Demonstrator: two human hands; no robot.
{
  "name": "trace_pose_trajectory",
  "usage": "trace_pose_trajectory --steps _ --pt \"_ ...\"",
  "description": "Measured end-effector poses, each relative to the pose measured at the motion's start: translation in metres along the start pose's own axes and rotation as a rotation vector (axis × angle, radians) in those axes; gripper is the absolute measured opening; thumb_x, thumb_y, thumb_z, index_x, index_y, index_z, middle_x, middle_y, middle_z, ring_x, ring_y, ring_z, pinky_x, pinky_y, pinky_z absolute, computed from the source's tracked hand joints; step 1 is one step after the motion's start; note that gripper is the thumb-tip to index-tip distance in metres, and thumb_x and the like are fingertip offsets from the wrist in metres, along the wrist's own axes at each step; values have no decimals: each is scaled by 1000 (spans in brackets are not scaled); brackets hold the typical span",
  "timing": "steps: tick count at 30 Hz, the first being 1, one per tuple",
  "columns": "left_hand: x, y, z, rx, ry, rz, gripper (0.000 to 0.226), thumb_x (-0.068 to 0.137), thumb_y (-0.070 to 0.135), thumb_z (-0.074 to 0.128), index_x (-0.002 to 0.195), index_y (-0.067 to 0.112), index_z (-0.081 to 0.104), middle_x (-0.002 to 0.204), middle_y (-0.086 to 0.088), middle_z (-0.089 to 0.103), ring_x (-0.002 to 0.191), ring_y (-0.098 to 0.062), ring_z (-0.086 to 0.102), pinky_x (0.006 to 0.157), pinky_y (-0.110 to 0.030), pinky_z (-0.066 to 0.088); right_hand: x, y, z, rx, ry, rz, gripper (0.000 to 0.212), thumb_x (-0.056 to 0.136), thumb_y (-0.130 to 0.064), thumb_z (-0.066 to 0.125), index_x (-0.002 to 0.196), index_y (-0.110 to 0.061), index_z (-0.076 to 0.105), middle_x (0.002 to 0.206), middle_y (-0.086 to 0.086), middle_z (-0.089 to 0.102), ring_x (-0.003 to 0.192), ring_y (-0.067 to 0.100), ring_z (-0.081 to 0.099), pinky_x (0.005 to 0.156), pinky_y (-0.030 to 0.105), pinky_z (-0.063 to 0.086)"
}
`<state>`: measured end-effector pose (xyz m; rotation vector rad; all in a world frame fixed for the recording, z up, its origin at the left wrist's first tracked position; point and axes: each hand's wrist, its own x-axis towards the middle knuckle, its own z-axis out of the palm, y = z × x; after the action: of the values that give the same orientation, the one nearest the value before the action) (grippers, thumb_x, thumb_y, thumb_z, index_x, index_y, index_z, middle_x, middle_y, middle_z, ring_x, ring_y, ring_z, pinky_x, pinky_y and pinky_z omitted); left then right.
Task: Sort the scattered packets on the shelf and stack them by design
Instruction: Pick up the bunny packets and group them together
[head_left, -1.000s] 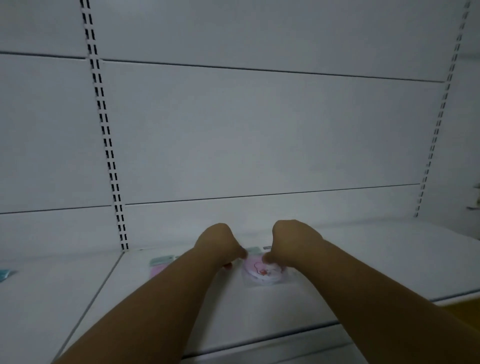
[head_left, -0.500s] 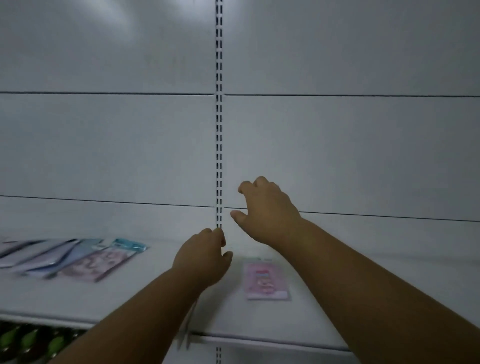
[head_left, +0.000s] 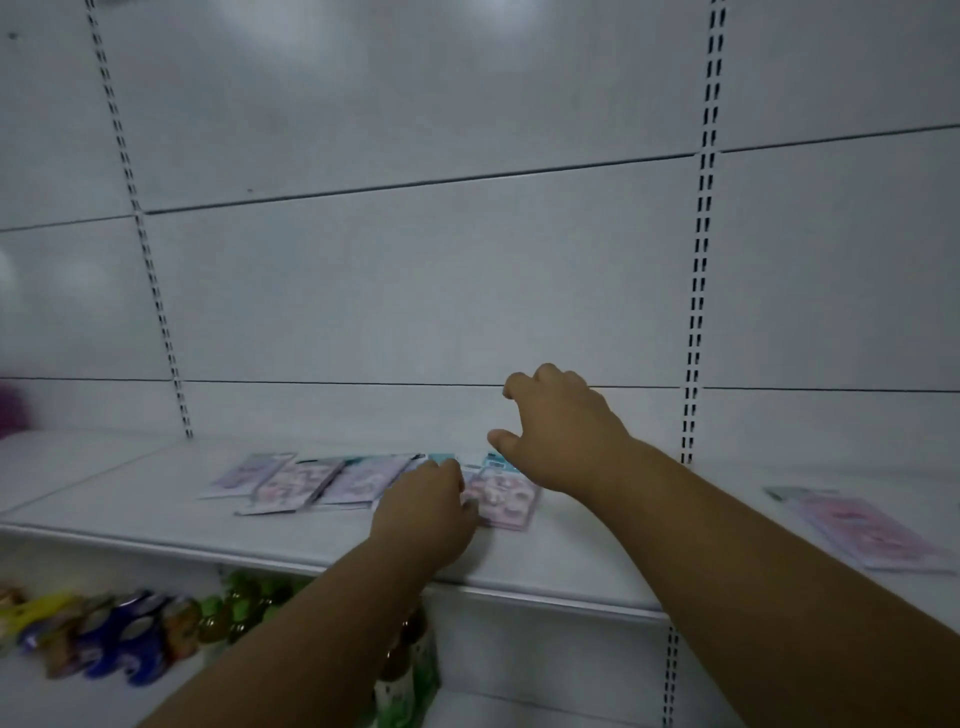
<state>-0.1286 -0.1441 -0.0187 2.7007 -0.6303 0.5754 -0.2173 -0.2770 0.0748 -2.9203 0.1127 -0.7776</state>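
Shelf: a white shelf ran across the view, its front edge rounded, with bare surface toward the left end and along the front lip.
Packets: a row of overlapping packets lay flat toward the back of the shelf, well clear of the front edge; a pink packet lay at the row's right end.
Far packet: another pink packet lay alone near the right border, well apart from the row, bare shelf between.
Left hand: the left hand rested knuckles-up at the row's right end, fingers curled down beside the pink packet; whether it gripped anything could not be told.
Right hand: the right hand hovered above the pink packet, fingers spread, holding nothing.
Below: blurred coloured goods sat on the lower shelf.
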Motion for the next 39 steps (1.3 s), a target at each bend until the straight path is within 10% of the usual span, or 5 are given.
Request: trace_pose_trajectory --steps 15,20,27,33,39 --pt "71 -85 -3 74 -259 -408 70 73 62 55 125 15 51 127 -11 60 117 -32 55 96 -40 46 75 -48 65 10 -102 -33 49 87 -50 55 125 -19 52 124 8 53 115 29 51 95 44 47" --pt "80 -95 -25 -388 -271 -499 65 61 46 81 107 11 52 98 -7 63 88 -23 61 76 -32 54 87 -55 78 14 -113 20 47 87 -50 55 122 -18 54 123 9 54 113 30 53 94 43 48" --pt "80 -131 -57 -1149 92 -398 87 67 19 87 138 15 38 109 -5 65 86 -20 68 64 -31 61 84 -88 113 -45 -299 197 50 87 -54 55 112 -11 62 114 12 66 104 30 61 83 34 46" --pt "56 -159 -74 -1314 75 -220 68 81 25 78 136 20 38 103 0 67 86 -14 70 61 -25 60 86 -125 151 -136 -347 356 62 75 -67 55 112 -19 65 108 7 68 99 27 63 80 32 45" --pt "51 -177 -71 -1335 67 -219 23 98 24 57 121 23 56 103 -3 74 82 -19 74 62 -34 60 94 -134 161 229 -182 498 32 78 -18 62 107 -6 61 113 17 63 100 29 61 76 26 44"
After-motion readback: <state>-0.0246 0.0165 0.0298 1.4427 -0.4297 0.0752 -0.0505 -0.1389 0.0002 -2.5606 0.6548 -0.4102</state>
